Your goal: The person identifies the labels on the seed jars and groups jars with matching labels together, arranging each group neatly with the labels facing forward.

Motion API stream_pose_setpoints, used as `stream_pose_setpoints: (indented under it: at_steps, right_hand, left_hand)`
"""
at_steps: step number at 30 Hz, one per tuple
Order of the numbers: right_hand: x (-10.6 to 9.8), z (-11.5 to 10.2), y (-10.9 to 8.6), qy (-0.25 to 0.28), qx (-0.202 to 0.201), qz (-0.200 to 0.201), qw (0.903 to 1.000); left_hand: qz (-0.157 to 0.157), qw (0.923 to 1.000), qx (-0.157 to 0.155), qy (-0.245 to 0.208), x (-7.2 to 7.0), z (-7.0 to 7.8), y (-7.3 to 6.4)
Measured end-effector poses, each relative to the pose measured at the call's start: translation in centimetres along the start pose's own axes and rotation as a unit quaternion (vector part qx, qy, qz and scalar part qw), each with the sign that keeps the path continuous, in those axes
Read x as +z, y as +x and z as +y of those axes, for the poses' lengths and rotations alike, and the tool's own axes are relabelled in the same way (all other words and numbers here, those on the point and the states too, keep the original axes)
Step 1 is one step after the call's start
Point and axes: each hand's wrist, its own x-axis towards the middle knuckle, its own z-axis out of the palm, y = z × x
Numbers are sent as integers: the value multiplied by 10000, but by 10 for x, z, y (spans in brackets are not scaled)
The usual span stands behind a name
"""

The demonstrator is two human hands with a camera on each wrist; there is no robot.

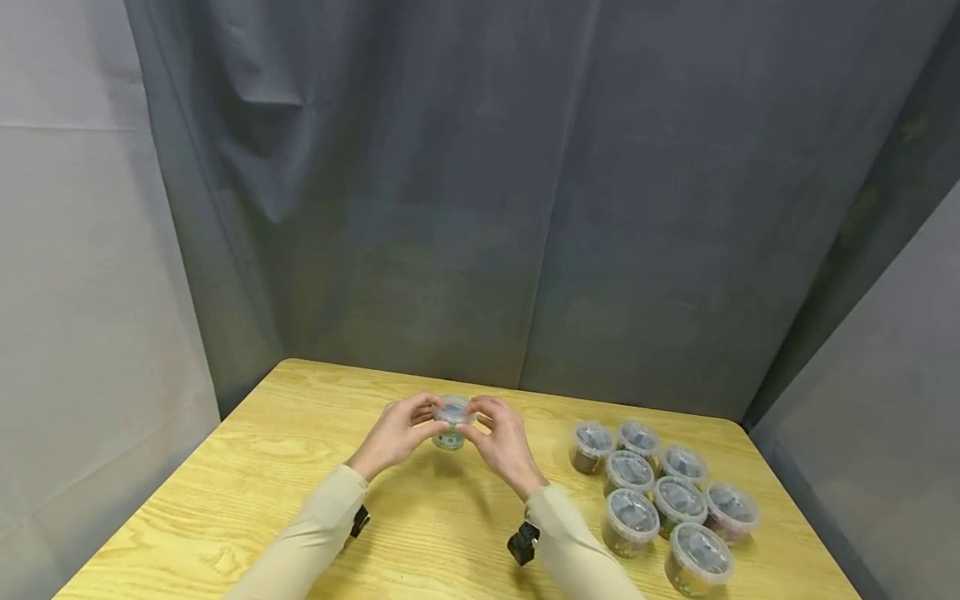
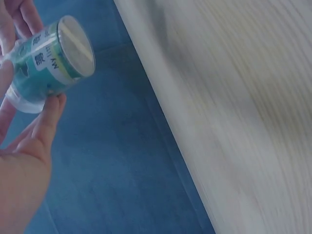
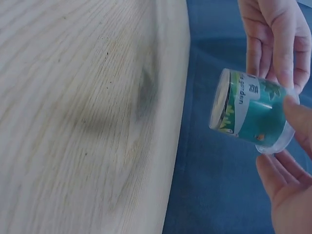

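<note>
Raised above the tabletop in the head view is a small clear plastic tub point(image 1: 449, 438) with a translucent lid point(image 1: 453, 408). My left hand point(image 1: 397, 435) pinches its left side, and my right hand point(image 1: 504, 437) pinches the right, thumbs toward me and fingers at the lid rim. The left wrist view shows the tub's green printed label point(image 2: 41, 66) and round base point(image 2: 76, 46), with my left hand point(image 2: 31, 161) beside it. From the right wrist, the tub point(image 3: 253, 109) appears between my right hand point(image 3: 292, 190) and my left hand point(image 3: 278, 36). The lid looks seated on the tub.
Several similar lidded tubs point(image 1: 681, 500) stand grouped on the right of the wooden table point(image 1: 262, 475). Dark grey curtain point(image 1: 450, 208) hangs behind the table's far edge, with pale cloth panels point(image 1: 82, 292) at the sides.
</note>
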Motion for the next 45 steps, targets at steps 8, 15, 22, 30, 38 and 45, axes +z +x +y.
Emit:
stream_pose_setpoints:
  at_steps: [8,15,22,30,38,45]
  right_hand:
    - [25,4,18,-827,49,-170,9964]
    - [51,9,33,-1188,62,-165,9928]
    - [79,16,42,-1335,187,-158,9907]
    - [88,17,53,-1284,341,-183,9910]
    - [90,12,63,-1340,481,-941,9853]
    - [88,14,61,-1341,506,-1931,9707]
  left_hand:
    - [400,9977,-433,336,-16,-17,2]
    - [521,9949,-649,571,-32,-29,6]
    - [582,9916,-846,782,-42,-47,9]
    - [276,9904,-1090,809,-59,-59,23]
    - [202,9875,-1323,838,-74,-65,29]
    - [232,9885,-1250,816,-75,-77,27]
